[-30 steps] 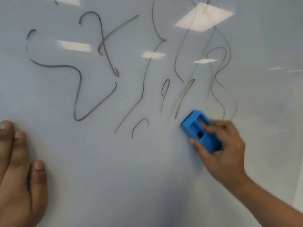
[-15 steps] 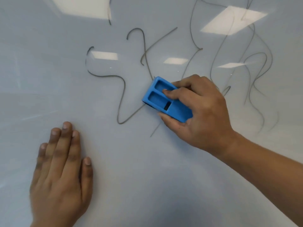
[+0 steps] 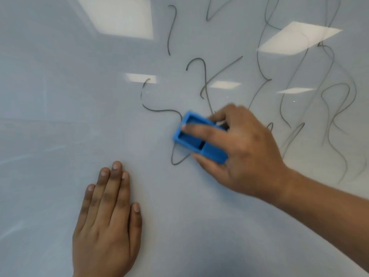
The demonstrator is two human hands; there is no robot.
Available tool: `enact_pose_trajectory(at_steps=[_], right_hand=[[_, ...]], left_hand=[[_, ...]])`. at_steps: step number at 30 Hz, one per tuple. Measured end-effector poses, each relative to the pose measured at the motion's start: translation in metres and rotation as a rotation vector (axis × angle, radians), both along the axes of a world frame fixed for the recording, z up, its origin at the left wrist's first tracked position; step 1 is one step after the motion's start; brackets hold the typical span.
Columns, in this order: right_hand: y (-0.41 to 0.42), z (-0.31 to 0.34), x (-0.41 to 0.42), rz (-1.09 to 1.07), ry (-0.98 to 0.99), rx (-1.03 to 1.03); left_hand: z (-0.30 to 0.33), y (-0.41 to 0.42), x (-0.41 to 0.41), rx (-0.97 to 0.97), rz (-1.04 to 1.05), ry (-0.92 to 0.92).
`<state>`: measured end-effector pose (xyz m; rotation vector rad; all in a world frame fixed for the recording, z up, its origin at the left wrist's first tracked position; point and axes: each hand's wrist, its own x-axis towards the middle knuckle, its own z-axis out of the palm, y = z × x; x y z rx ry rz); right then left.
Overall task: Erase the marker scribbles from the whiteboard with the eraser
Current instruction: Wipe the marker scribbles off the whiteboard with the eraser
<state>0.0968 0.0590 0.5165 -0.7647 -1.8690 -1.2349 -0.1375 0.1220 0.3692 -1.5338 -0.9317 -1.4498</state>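
The whiteboard [image 3: 50, 116] fills the whole view. Dark marker scribbles [image 3: 205, 80] cross its upper middle and right side. My right hand [image 3: 245, 150] grips a blue plastic eraser [image 3: 191, 136] and presses it flat on the board, over a wavy scribble whose loop [image 3: 175, 160] shows just below it. The index finger lies along the eraser's top. My left hand [image 3: 107, 222] rests flat on the board at the lower left, fingers together, holding nothing.
Ceiling lights [image 3: 117, 17] reflect in the glossy board as bright patches. Thin looping lines [image 3: 335, 108] cover the board to the right of my right hand. Faint wipe streaks [image 3: 30, 156] show at the left.
My right hand slid the eraser left across the scribbles; several lines in the lower middle are gone. The view shifted so my left hand shows further right and fully in view.
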Motion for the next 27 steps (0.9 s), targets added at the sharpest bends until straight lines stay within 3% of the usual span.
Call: enact_pose_trajectory(at_steps=[2,4,9,12,14,18,21,27], right_hand=[[0.003,0.02,-0.01,-0.006,0.097,0.026],[0.003,0.013,-0.015,0.008,0.062,0.008],[-0.005,-0.052,-0.014,0.018,-0.383,-0.123],[-0.002,-0.035,-0.016,0.011,-0.474,-0.098],[0.0,0.001,-0.021,0.009,-0.406,-0.053],[0.004,0.09,-0.04,0.038,0.002,0.04],[0.009,0.104,-0.054,0.08,0.129,0.058],[0.002,0.034,-0.054,0.017,-0.41,-0.081]], left_hand=[[0.001,0.001,-0.001,0.001,0.002,-0.003],[0.001,0.002,0.0,0.011,0.008,-0.004],[0.0,0.002,-0.001,0.024,0.027,-0.004],[0.002,0.003,-0.001,0.039,0.039,-0.008],[0.002,0.003,0.001,0.051,0.041,-0.017],[0.004,0.003,0.001,0.046,0.035,-0.023],[0.005,0.003,0.001,0.052,0.049,-0.021],[0.009,0.003,0.001,0.09,0.075,-0.006]])
